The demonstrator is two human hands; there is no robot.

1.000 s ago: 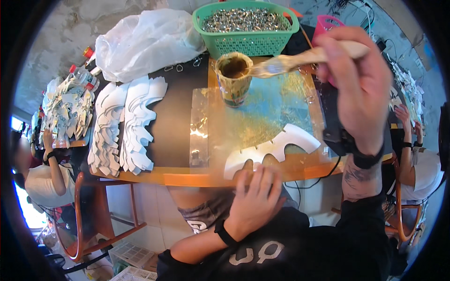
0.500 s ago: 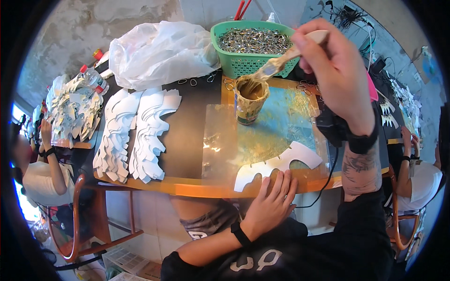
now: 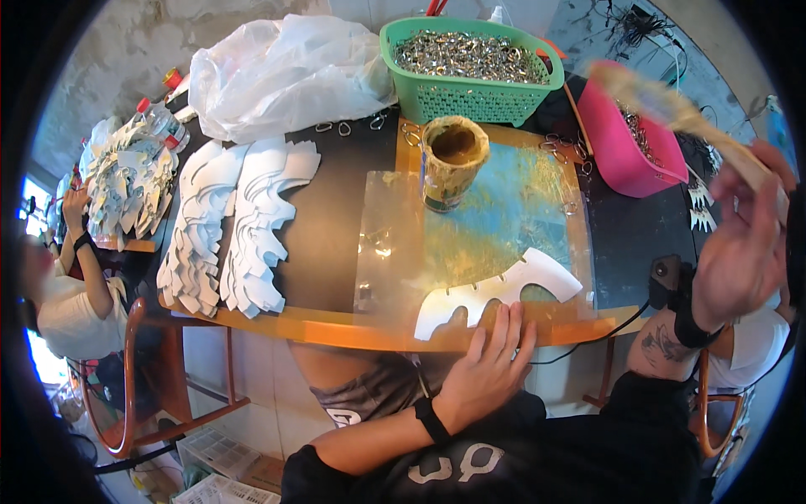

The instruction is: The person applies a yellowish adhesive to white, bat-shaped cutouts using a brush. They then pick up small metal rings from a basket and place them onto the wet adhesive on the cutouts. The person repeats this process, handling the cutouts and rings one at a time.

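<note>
My left hand (image 3: 491, 365) lies with its fingers stretched out on the lower edge of a white curved cut-out piece (image 3: 457, 304). That piece has scalloped notches and rests flat near the table's front edge. Off to the right, my right hand (image 3: 739, 260) grips a wooden-handled brush (image 3: 726, 144), raised in the air. The brush's head is smeared by motion and looks coated in tan paste. A paste-crusted can (image 3: 445, 186) with brownish glue inside stands upright on a stained plastic sheet (image 3: 520, 197) beyond the white piece.
Two overlapping rows of white cut pieces (image 3: 197, 223) lie left. Behind are a plastic bag (image 3: 290, 80), a green basket (image 3: 470, 105) of metal clasps and a pink basket (image 3: 617, 160). Co-workers sit at both sides; a bottle (image 3: 164, 126) stands by a heap of pieces (image 3: 126, 189).
My right hand has swung the brush from above the can out to the far right. My left hand stays on the white piece. The view has shifted slightly, showing more of the pink basket.
</note>
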